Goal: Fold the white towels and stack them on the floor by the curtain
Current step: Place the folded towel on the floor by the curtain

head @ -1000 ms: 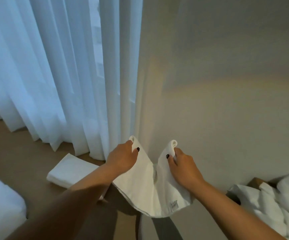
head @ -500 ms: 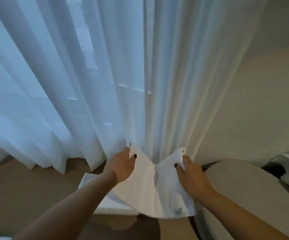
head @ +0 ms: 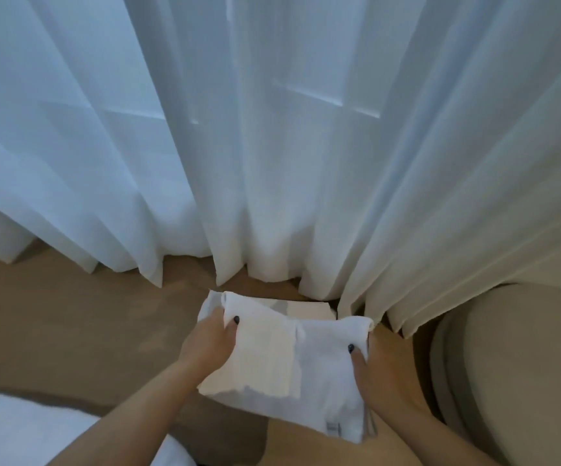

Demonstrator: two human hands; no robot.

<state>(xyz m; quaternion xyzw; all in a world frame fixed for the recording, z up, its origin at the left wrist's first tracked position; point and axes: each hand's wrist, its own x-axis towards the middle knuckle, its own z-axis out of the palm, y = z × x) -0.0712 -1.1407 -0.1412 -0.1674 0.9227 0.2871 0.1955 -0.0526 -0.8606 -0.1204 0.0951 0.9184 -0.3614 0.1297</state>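
1. Item: folded white towel point(head: 306, 371), held above the floor point(head: 70, 314) at the centre-low of the view. It hangs in two panels, a left panel overlapping a right one, with a small label at its lower right corner, toward 5 o'clock.

2. Left hand point(head: 210, 344): our fingers are curled round the towel's left upper corner, thumb on top with a dark nail showing. A firm pinch, not a loose one.

3. Right hand point(head: 383, 378): thumb lies on the towel's right face and the fingers are behind the cloth, so we grip its right edge. How far the hidden fingers close we cannot tell.

4. Destination: stack of folded towels point(head: 309, 311) on the floor, just beyond the held towel at 12 o'clock, touching or nearly touching the curtain point(head: 272, 163) hem. Only its far edge shows.

5. Step in hand, by our judgement: lowering the held towel onto the stack.

6. Method advised: we keep both corners level and bring the far edge down first so the panels do not splay.

7. Alignment: we square the towel to the edges of the stack below before letting go.

8. Hazards: the curtain hem may get caught under the far edge; the round beige seat point(head: 524, 364) at 3 o'clock crowds our right hand.
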